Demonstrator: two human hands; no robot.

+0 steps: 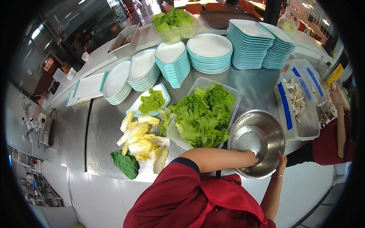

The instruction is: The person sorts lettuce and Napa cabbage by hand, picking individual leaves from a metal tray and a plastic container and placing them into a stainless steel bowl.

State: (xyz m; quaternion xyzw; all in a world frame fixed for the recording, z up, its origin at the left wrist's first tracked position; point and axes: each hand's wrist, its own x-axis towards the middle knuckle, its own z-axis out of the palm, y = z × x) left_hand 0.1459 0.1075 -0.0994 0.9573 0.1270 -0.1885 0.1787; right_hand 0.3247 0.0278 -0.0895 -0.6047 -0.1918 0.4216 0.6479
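A stainless steel mixing bowl (272,131) is at the table's front edge, tilted toward me. My right hand (281,162) grips its near right rim from outside. My left hand (249,159) reaches down inside the bowl, its fingers curled; what they hold, if anything, is hidden. Left of the bowl is a clear plastic tub (236,95) heaped with green leaf lettuce (207,114). Beside it lie pale yellow cabbage leaves (140,138) and a dark green cloth (126,164). A boat-shaped dish (131,110) holds cut green leaves (152,100).
Behind stand stacks of white and turquoise plates (209,45) and square dishes (251,28). More lettuce fills a clear container (197,24) on the ledge. At right, a blue-striped plastic box (308,131) holds sliced mushrooms (294,97). A co-worker's hand (336,95) is beyond it.
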